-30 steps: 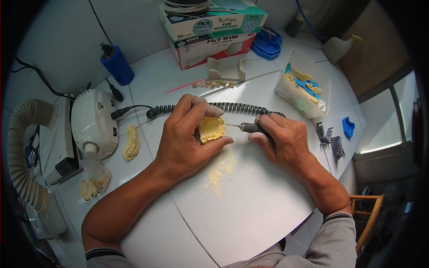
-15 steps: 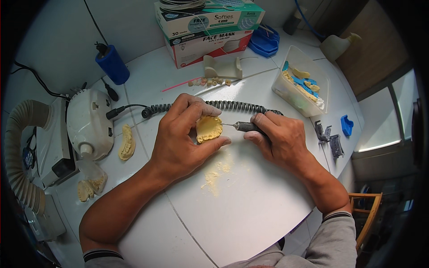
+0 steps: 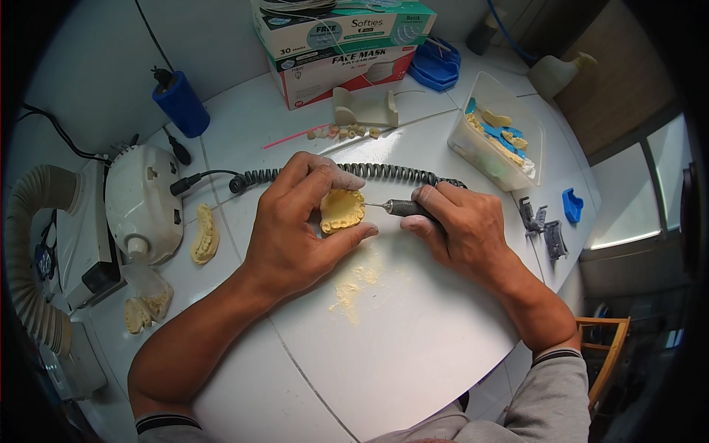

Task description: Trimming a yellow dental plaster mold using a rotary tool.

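Note:
Between the thumb and fingers of my left hand (image 3: 295, 214) is a yellow plaster dental cast (image 3: 343, 210), its row of teeth showing along the edge. My right hand (image 3: 461, 229) grips a dark rotary handpiece (image 3: 405, 208) like a pen. The handpiece's thin bur points left, its tip at or very near the right edge of the cast; whether it touches, I cannot tell. Yellow plaster dust (image 3: 356, 284) lies on the white table below. From behind the hands a black coiled cord (image 3: 354, 172) runs across the table.
At left stand a white control unit (image 3: 145, 203), a ribbed hose (image 3: 29, 244) and another cast (image 3: 204, 235). Mask boxes (image 3: 340, 74), a beige holder (image 3: 365, 109) and small tooth-coloured pieces (image 3: 343, 132) sit at the back. A plastic tub (image 3: 484, 159) of casts is at right, near grey parts (image 3: 543, 227).
The cast in my left hand has tilted slightly, and its toothed edge is turned a little. The whole view has shifted a little; both grips stay the same.

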The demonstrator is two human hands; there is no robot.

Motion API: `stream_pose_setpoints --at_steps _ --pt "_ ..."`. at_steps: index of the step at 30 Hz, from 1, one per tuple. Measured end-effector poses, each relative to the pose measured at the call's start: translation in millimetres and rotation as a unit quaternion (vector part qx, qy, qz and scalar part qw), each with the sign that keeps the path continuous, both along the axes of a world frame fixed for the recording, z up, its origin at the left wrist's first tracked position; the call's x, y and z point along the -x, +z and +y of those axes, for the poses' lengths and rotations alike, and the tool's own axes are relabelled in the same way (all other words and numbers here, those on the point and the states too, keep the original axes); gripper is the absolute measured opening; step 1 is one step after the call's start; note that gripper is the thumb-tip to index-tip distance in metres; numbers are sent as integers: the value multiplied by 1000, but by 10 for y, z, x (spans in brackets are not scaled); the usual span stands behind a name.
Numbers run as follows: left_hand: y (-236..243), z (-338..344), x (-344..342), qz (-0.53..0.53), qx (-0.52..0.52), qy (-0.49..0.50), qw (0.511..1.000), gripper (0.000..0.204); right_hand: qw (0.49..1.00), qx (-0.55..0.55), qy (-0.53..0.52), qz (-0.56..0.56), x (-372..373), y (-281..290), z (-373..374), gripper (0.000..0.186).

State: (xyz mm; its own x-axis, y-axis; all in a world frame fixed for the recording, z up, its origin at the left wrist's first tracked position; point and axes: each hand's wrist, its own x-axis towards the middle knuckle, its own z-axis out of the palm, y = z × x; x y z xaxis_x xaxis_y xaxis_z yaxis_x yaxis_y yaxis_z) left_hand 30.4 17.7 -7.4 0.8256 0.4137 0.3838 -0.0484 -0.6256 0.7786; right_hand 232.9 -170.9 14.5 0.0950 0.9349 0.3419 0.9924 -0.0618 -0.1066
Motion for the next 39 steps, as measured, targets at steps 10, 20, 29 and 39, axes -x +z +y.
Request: stream_pose_setpoints --at_steps 10,20,29,39 --pt "-6 3 -5 -6 7 -8 1000 49 1000 9 -4 -2 0 -4 -5 37" --pt "-20 5 -3 -4 8 -12 1000 49 1000 8 -2 -9 0 -12 -3 39" --pt "1 4 1 5 10 -12 1000 49 1000 16 2 -7 -2 -2 -7 39" --pt "-4 7 2 4 18 -19 1000 47 1000 11 -2 -4 -3 -4 -5 37"
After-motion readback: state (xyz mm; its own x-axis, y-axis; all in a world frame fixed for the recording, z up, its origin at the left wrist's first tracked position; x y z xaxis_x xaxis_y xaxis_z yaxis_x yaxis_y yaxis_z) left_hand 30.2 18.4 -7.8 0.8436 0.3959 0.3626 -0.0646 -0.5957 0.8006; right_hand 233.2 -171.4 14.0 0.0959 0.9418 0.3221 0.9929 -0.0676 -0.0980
